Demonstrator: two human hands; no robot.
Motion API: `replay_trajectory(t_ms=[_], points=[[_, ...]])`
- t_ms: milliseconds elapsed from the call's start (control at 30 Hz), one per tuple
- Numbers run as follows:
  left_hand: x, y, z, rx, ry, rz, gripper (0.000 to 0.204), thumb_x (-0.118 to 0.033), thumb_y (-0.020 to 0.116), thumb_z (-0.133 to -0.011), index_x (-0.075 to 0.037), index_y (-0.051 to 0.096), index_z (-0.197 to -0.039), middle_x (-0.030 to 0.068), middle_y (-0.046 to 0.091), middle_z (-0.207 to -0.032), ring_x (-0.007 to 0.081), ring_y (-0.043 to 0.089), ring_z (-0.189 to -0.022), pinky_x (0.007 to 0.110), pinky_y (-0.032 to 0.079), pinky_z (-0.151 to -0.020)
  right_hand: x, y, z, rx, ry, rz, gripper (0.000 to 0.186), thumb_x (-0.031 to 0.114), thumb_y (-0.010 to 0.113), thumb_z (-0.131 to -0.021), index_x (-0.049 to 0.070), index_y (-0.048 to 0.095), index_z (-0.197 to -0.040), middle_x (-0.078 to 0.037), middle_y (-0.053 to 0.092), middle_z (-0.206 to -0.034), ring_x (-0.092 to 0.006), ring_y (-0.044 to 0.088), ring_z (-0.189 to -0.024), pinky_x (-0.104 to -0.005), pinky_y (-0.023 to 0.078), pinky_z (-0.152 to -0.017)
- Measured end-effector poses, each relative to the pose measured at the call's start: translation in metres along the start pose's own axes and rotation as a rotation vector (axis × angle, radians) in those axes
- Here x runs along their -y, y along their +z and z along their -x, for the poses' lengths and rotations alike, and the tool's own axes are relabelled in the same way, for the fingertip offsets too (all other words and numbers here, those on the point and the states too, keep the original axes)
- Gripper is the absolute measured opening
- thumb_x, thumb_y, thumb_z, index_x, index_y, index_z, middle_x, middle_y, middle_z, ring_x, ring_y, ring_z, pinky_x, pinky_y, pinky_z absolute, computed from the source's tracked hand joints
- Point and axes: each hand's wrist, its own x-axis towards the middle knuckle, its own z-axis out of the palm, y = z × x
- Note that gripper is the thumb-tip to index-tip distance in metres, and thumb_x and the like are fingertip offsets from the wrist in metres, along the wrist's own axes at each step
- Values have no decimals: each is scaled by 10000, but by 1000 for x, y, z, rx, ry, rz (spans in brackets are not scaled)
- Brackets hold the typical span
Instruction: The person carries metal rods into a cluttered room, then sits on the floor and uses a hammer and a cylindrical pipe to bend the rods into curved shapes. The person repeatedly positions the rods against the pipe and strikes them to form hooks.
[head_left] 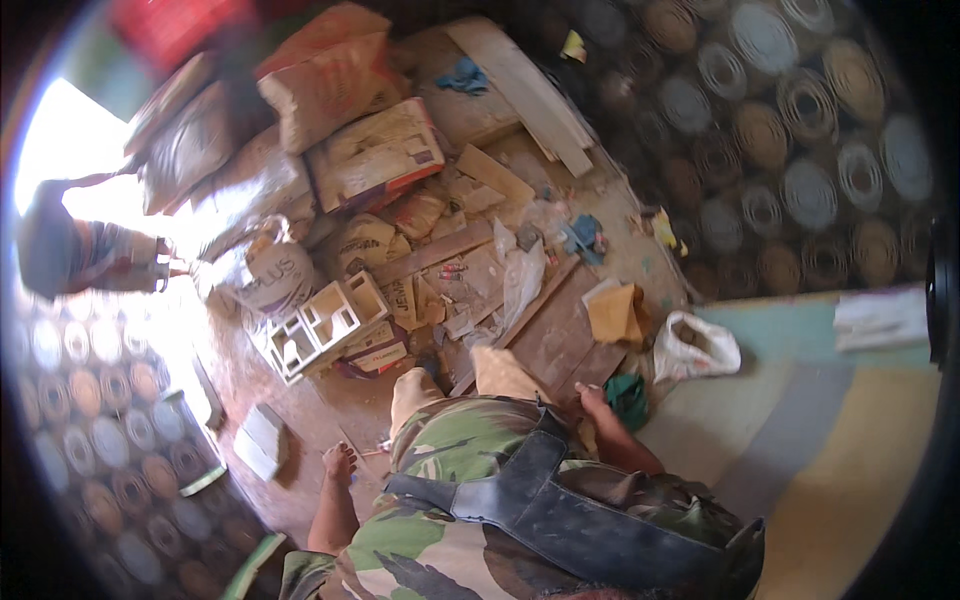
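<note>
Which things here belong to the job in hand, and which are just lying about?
Likely the job's, judged by nearness only:
green cloth-like bundle, beside the right hand
white block, near the left hand

Apparently lying about:
white plastic bag
blue crumpled material
compartmented white frame
large sack

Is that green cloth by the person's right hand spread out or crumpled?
Crumpled: the green cloth sits in a bunched, uneven heap beside the right hand, with dark folds rather than a flat sheet.

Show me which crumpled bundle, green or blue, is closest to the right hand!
It's the dark green bundle, just beside the right hand. The lower blue bundle and the upper blue bundle both lie farther up the picture.
</note>
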Motion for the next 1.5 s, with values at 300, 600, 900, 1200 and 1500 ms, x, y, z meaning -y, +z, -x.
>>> replay_trajectory(t_ms=[300,600,900,1200,1500], points=[[113,106,62,119,176,24,198,-345,594,-1068,-170,677,-1030,-4,675,-892,178,635,-734,393,468,-648,182,-39,-92,330,309,-562,240,328,663,-1052,106,601,-982,-27,534,-688,-154,497,-497,-315,379,-408],[147,107,70,48,92,39,243,-376,603,-1069,-147,681,-1091,24,705,-966,195,668,-815,405,506,-711,302,-23,-111,612,41,-702,208,290,699,-1050,119,585,-1083,-20,556,-747,-122,497,-544,-281,380,-434],[22,132,53,88,204,13,304,-407,613,-1069,-123,684,-1152,52,736,-1040,213,701,-896,418,545,-775,220,-32,-62,482,-19,-507,356,419,728,-974,75,691,-1053,-50,688,-836,-187,597,-573,-395,493,-504],[-129,234,120,174,393,-44,353,-391,649,-1066,-86,656,-1244,80,743,-1129,224,719,-965,403,561,-824,6,-72,-95,268,466,-299,506,451,702,-991,91,686,-1348,-112,716,-1145,-285,697,-978,-475,568,-887],[-204,291,62,90,199,-454,399,-386,655,-1060,-72,659,-1306,76,748,-1169,253,723,-972,410,567,-831,69,-49,-176,420,369,-849,592,472,616,-1053,64,606,-1483,-117,670,-1101,-260,651,-902,-463,551,-875]])
